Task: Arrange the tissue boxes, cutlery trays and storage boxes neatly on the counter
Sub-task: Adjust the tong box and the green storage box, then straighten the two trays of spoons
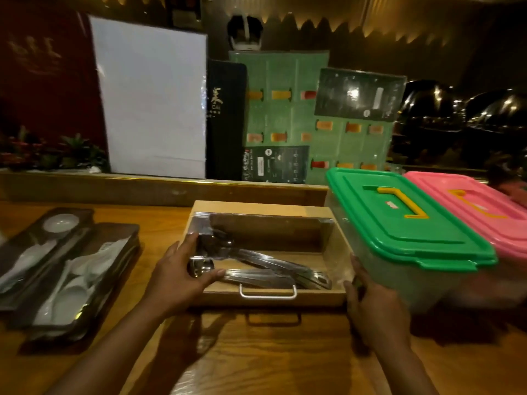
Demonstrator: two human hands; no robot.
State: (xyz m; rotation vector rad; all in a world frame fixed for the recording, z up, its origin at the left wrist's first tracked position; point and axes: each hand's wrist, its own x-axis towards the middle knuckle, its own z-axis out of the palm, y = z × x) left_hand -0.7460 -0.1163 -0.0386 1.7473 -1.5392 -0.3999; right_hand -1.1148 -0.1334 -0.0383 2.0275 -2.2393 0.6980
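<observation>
A wooden cutlery box with a clear lid and a metal handle sits mid-counter, holding several steel utensils. My left hand grips its left front side, thumb over the lid edge. My right hand presses on its right front corner, next to a clear storage box with a green lid. A second storage box with a pink lid stands to the right of the green one. Two dark cutlery trays with white spoons lie at the left.
The wooden counter stretches toward me. Behind it runs a raised ledge carrying a white board, a black menu and green menu sheets. Plants sit at the far left.
</observation>
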